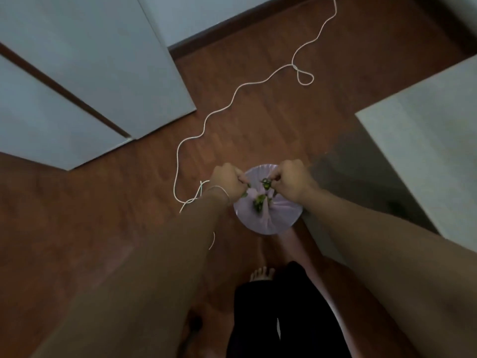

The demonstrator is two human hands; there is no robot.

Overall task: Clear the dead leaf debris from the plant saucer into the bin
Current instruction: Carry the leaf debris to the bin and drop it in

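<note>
A: Status of hands?
B: Left hand (pixel 227 183) and right hand (pixel 291 182) both clenched on green leaf bits (pixel 265 184), held directly over the bin (pixel 268 220) so scraps fall into its liner

A: Saucer?
B: Not in view. More leaf bits (pixel 259 202) already lie inside the bin; a cord (pixel 232 99) trails beyond it, clear of the work

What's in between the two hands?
In the head view, small green leaf bits hang between the left hand and right hand, with more lying below in the lilac-lined bin.
</note>
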